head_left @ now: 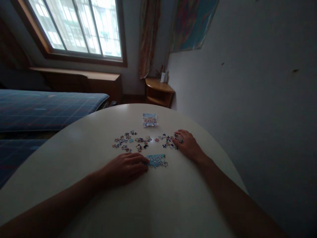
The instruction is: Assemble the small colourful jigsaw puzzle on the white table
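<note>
A joined section of jigsaw puzzle (158,160), mostly light blue with an uneven right edge, lies flat on the white table. My left hand (127,167) rests palm down, its fingers stretched out and touching the section's left edge. Farther to the right, my right hand (187,144) is open over a group of loose puzzle pieces (168,138), thumb and fingers apart around the outermost ones. Whether it presses on any piece is hard to see. More loose pieces (122,141) are scattered to the left, beyond my left hand. A small square picture sheet (150,120) lies behind them.
The round white table (104,127) has a curved far edge. A bed with a blue plaid cover (49,107) is on the left, and a pale wall (223,99) runs along the right. Behind the table stands a wooden corner cabinet (159,86) with small items on top.
</note>
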`<action>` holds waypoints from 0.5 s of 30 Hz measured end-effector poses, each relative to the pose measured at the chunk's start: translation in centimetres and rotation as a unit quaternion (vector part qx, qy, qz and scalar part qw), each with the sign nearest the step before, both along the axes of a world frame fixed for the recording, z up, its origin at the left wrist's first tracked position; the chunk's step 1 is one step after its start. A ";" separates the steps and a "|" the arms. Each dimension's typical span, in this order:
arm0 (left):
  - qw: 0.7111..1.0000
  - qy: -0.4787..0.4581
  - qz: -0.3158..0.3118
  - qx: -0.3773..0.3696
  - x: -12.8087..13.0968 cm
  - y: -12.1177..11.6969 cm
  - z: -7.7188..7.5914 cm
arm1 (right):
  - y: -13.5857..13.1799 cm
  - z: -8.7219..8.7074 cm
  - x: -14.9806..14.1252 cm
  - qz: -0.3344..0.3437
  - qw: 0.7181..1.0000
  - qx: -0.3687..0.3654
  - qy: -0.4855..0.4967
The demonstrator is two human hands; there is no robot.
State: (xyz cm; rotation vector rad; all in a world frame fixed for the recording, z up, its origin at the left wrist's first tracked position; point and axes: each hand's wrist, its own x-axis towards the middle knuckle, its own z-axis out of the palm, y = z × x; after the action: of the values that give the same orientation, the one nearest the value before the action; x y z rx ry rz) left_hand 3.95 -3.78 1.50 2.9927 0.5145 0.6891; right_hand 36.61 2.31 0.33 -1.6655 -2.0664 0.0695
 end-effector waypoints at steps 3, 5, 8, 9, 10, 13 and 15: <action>1.000 0.009 0.005 -0.001 0.0 -0.1 0.0 | -0.2 0.0 -0.4 0.036 0.999 -0.005 -0.006; 1.000 0.012 0.006 0.000 0.0 -0.1 0.0 | -0.2 0.0 -0.6 0.046 0.999 -0.010 -0.011; 1.000 0.014 0.008 0.000 0.0 0.0 -0.1 | -0.3 0.0 -0.6 0.045 0.999 -0.010 -0.009; 1.000 0.013 0.007 0.000 0.0 0.0 -0.2 | -0.3 0.0 -0.6 0.048 0.999 -0.008 -0.008; 1.000 0.012 0.006 0.000 0.0 0.0 -0.2 | -0.3 0.1 -0.7 0.057 0.998 -0.009 -0.009; 1.000 0.010 0.006 0.003 0.0 0.0 -0.2 | -0.6 0.3 -1.0 0.097 0.994 -0.024 -0.031; 1.000 0.011 0.006 0.004 0.1 0.0 -0.1 | -0.9 0.4 -1.3 0.114 0.991 -0.039 -0.052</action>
State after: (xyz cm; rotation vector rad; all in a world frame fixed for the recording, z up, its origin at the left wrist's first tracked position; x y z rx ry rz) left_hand 4.00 -3.81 1.37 3.0103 0.5326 0.6603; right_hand 35.35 1.45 0.78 -1.4993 -2.3529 0.1440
